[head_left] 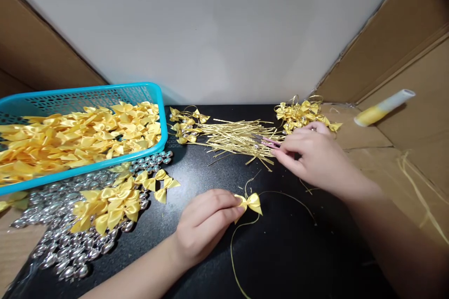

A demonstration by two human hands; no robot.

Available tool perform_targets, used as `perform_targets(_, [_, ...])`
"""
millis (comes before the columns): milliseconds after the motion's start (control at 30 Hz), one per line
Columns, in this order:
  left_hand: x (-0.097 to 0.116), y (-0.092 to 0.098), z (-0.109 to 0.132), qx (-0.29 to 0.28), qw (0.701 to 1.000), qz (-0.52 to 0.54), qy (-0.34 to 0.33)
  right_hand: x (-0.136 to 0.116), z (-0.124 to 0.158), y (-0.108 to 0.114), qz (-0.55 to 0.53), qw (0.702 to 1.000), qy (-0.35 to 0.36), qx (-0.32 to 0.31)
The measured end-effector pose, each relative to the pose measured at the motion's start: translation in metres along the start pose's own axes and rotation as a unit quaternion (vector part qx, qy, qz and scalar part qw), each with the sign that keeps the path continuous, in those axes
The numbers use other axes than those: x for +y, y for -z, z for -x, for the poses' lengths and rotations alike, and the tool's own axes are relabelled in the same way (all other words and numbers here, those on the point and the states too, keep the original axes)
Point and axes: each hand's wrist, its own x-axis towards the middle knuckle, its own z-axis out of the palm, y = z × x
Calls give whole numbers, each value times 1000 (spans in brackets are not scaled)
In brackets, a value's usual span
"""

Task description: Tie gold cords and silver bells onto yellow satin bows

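My left hand (209, 225) pinches the left side of a yellow satin ribbon bow (253, 203) just above the black tabletop. Thin gold cord (232, 247) trails from that bow toward the near edge, and finer strands run up and to the right. At the right, my right hand (308, 154) is closed on a slim pink tool (271, 143) with a dark tip; its exact kind is unclear, since the fingers cover most of it. The tip lies over a loose pile of cut gold cords (235, 136).
A turquoise basket (163, 117) of yellow bows stands at the left. Before it lie silver beads (66, 252) with loose bows (112, 205) on top. Corded bows form a left cluster (185, 128) and a right cluster (298, 114). A tube (384, 107) projects by the cardboard wall (417, 70).
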Motion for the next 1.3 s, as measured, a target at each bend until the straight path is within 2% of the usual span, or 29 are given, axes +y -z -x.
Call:
perform_targets(67, [0,0,1,0,1000,-1,1,0,1,0,-24,999,-8,-27])
perform_targets(133, [0,0,2,3,1000,-4,0,-8,3,0,-99,994,20,-42])
perform_targets(200, [0,1,2,4,1000,-5,-3,-22,5,1,-183,979,54,-70])
perform_targets(267, [0,1,2,3,1000,-6,-10,-34,6,1,-238,962,57,-123])
perform_targets(367, [-1,2,2,-7,1000,0,-29,-45,7,-4,-284,937,51,-195])
perform_targets(433, [-1,2,2,-12,999,3,-34,-46,7,-8,-309,925,64,-209])
perform_targets(633, [2,3,1,-17,999,-5,-35,-45,7,-16,-319,933,67,-152])
perform_targets(900, [4,4,2,-21,999,-12,-27,-41,6,-10,-266,959,55,-82])
perform_targets(1000, [3,3,2,-14,1000,-5,-20,-44,8,-5,-257,961,88,-48])
perform_targets(1300, [4,2,-3,-7,1000,7,-18,-55,16,-10,-118,973,191,-52])
